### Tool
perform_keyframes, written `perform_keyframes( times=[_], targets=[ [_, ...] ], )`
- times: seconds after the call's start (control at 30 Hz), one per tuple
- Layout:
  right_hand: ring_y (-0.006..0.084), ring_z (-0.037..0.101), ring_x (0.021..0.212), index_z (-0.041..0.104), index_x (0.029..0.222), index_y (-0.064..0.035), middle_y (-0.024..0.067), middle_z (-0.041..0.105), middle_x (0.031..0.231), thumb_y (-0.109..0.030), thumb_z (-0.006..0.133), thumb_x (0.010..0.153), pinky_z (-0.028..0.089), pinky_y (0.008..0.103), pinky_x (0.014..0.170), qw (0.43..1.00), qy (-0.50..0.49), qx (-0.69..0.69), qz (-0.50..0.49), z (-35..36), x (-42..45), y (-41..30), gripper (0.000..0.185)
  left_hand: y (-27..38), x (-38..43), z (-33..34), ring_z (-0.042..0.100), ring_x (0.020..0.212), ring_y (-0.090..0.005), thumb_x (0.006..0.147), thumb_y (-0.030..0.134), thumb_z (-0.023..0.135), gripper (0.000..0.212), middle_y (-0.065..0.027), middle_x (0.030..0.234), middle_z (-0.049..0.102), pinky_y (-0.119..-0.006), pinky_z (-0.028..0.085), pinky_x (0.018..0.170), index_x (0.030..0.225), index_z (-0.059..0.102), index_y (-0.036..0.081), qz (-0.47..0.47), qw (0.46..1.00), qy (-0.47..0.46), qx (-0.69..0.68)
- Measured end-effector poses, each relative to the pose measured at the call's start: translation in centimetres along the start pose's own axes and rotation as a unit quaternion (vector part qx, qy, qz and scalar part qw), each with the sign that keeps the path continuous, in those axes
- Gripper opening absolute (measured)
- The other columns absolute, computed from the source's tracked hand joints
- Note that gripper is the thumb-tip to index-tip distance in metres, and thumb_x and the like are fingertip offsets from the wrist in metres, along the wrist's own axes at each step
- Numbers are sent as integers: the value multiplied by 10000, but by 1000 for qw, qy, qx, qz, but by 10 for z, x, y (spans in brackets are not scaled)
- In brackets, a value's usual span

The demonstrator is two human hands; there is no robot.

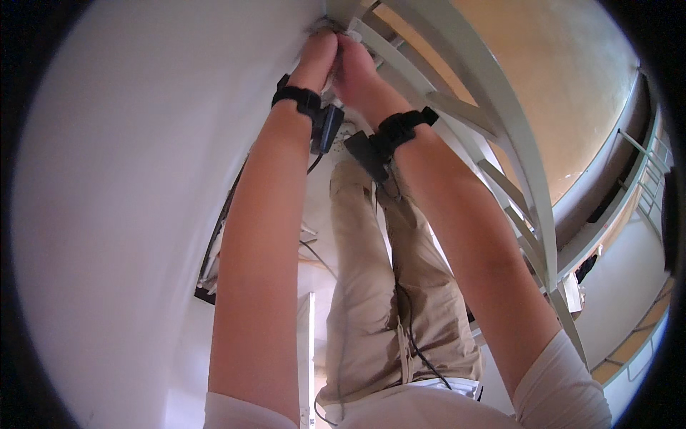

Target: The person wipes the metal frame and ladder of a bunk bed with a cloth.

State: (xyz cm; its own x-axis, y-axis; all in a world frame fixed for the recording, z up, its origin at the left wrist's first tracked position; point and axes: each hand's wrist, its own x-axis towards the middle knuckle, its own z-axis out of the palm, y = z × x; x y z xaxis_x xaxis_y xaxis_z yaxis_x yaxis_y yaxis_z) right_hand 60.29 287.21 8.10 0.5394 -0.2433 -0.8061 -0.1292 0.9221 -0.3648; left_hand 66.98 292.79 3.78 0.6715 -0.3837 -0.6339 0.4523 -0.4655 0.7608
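Note:
Both my arms stretch out to the narrow gap where a white wall point(123, 187) meets a pale green metal bunk-bed frame point(514, 123). My left hand point(320, 47) lies close against the wall side. Right beside it, my right hand point(356, 56) is next to the frame's post and rails. The fingers of both hands are foreshortened and turned away. A small greyish, blurred thing point(325, 24) shows just past the fingertips; I cannot tell what it is or whether either hand grips it. Black straps with small devices point(328, 128) point(370, 153) sit around both wrists.
A tan bed board point(557, 69) fills the upper right beyond the rails. Another metal bunk point(648, 161) stands at the far right. Below the left forearm is a dark-edged container point(206, 292) of mixed items. Black cables point(423, 356) hang along my trousers point(359, 300).

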Motion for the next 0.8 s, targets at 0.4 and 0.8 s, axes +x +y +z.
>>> perform_keyframes(
  times=[0.4,0.8],
  targets=[
    [209,582,1347,580,1481,-44,76,633,1468,-281,581,1127,447,381,1148,987,-120,-61,-85,46,-132,-57,426,86,-122,-13,591,1345,-346,1192,382,373,490,-222,1423,632,-426,446,1140,1424,571,0,259,961,72,66],
    [227,552,1420,491,1574,-31,75,605,1526,-325,564,1134,410,397,1213,959,-196,-155,-131,114,-308,-139,534,222,-269,-29,435,1503,-429,1113,184,496,568,-269,1625,451,-466,304,1275,1616,370,-48,413,901,45,-123]
  ],
)
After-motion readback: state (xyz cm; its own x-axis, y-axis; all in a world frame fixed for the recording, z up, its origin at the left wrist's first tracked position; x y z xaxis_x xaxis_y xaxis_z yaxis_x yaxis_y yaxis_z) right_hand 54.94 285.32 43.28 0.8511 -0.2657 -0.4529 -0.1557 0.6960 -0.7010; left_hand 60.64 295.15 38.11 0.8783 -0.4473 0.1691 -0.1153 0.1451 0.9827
